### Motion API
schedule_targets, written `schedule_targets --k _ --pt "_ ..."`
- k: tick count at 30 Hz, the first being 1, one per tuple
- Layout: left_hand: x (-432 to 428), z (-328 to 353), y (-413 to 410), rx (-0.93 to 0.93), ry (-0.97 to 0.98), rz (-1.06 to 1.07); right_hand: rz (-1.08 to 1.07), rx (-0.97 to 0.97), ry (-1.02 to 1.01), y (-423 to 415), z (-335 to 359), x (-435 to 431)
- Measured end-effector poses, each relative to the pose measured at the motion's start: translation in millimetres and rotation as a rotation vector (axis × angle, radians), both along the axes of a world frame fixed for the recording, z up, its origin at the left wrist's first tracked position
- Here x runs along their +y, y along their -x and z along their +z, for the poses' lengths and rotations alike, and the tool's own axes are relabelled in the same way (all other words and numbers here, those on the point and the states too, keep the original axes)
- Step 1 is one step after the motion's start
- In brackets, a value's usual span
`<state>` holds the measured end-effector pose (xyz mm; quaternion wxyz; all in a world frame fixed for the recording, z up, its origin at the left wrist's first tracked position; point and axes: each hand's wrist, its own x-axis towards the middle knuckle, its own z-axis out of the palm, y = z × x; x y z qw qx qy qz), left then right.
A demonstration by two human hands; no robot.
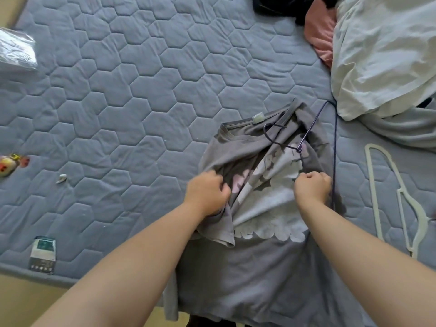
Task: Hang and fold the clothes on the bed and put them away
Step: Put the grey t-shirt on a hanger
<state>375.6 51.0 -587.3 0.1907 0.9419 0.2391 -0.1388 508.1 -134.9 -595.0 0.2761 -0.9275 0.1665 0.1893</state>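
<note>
A grey T-shirt point(250, 267) with a pale print lies on the bed's near edge, collar away from me and its lower part hanging over the edge. My left hand point(207, 193) grips a bunched fold of its left shoulder. My right hand point(311, 186) grips the dark wire hanger point(306, 133), whose hook lies on the collar area and whose far arm sticks out past the shirt's right side. Part of the hanger is hidden under fabric.
A white plastic hanger point(398, 192) lies to the right on the grey quilted mattress point(132, 95). White bedding point(382, 53), a pink garment point(320, 31) and dark clothes point(278, 5) pile up at the back right. An earbud point(61, 178), a toy point(9, 164), a packet point(43, 254) and a plastic bag point(16, 50) lie at the left.
</note>
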Motion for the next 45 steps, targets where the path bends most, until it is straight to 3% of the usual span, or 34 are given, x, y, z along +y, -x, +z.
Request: schedule_targets --k 2,5,7,10,13,15,16,18,20,24,26,29,35,37,38,40,41,45 --pt "7.4 -8.8 -16.5 -0.106 0.046 0.275 0.004 -0.011 -0.021 0.9 -2.6 -0.3" --pt "23.0 -22.0 -35.0 -0.009 0.418 0.642 0.009 -0.028 -0.064 5.8 -2.1 -2.7" --pt "24.8 -23.7 -37.8 -0.038 0.545 0.658 0.003 -0.063 -0.088 10.3 -0.3 -4.9" --pt "6.3 -20.1 -28.5 -0.008 0.307 0.139 -0.032 -0.196 -0.08 15.1 4.2 -9.5" --pt "-14.8 -22.6 -5.6 0.159 0.24 -0.442 -0.057 -0.312 -0.049 14.1 9.6 -15.1" --pt "-19.4 -24.4 6.8 0.239 0.142 -0.688 -0.058 -0.315 -0.058 11.5 9.5 -19.5" --pt "-21.1 -24.1 10.2 0.227 0.099 -0.71 -0.055 -0.296 -0.07 10.8 9.4 -20.9" --pt "-26.2 -17.7 12.1 0.13 0.093 -0.494 -0.041 -0.249 -0.1 11.4 9.8 -22.6" --pt "-33.4 -8.9 5.8 0.036 0.226 -0.047 -0.029 -0.211 -0.128 12.4 11.1 -22.7" --pt "-33.3 2.5 -27.7 0.12 0.713 0.697 -0.023 -0.164 -0.176 16.0 12.7 -20.0" --pt "-29.1 3.5 -42.3 0.224 0.907 0.915 -0.024 -0.151 -0.202 18.6 11.2 -20.7" --pt "-33.0 -2.6 -52.4 0.264 1.056 1.025 -0.017 -0.12 -0.233 22.6 11.0 -23.8" --pt "-55.7 7.7 -48.0 0.448 1.025 0.961 0.012 -0.1 -0.179 23.5 39.1 -36.4" --pt "-55.8 11.5 -52.0 0.385 0.934 0.862 0.013 -0.098 -0.174 18.0 42.1 -34.7" --pt "-54.4 10.4 -51.1 0.287 0.822 0.769 0.008 -0.097 -0.162 16.0 42.3 -34.8" --pt "-77.9 83.8 -64.0 0.008 0.573 0.49 -0.027 -0.158 -0.246 0.7 108.7 -68.2" --pt "-76.7 90.0 -65.6 -0.062 0.499 0.401 -0.035 -0.158 -0.253 -2.2 109.9 -67.6" --pt "-73.7 117.2 -78.2 -0.208 0.46 0.288 -0.095 -0.125 -0.317 -9.9 132.6 -73.1"
